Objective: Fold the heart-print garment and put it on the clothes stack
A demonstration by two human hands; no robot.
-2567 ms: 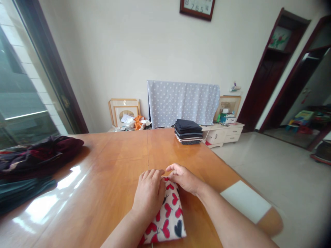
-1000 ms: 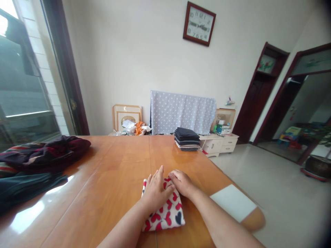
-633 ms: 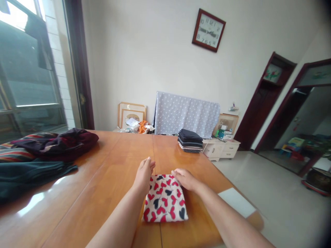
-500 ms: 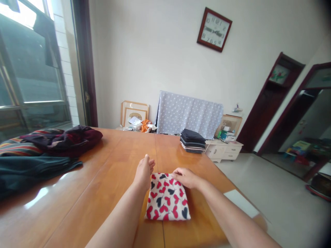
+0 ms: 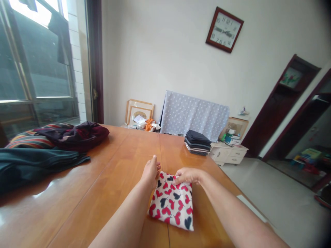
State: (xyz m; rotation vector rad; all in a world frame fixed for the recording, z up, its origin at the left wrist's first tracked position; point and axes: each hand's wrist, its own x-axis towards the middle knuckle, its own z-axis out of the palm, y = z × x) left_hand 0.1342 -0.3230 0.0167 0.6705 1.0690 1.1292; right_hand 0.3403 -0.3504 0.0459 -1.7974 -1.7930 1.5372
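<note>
A folded white cloth with red and black hearts [image 5: 172, 201] lies on the wooden table [image 5: 116, 193] in front of me. My right hand [image 5: 188, 176] grips its far edge, thumb on top and the fingers tucked underneath, partly hidden. Beside the cloth's far left corner is my left hand [image 5: 151, 171], thumb up and fingers stretched forward, palm turned toward the cloth. Whether its fingers touch the corner I cannot tell.
A stack of folded dark clothes [image 5: 198, 142] stands near the table's far right corner. Loose clothes, a maroon garment [image 5: 90, 136] and dark teal trousers [image 5: 38, 165], lie on the left. A white sheet [image 5: 252, 207] rests at the right edge.
My right hand has closed over the cloth's far edge, and the cloth has turned slightly askew. My left hand stays stretched beside it. The whole view has shifted a little.
</note>
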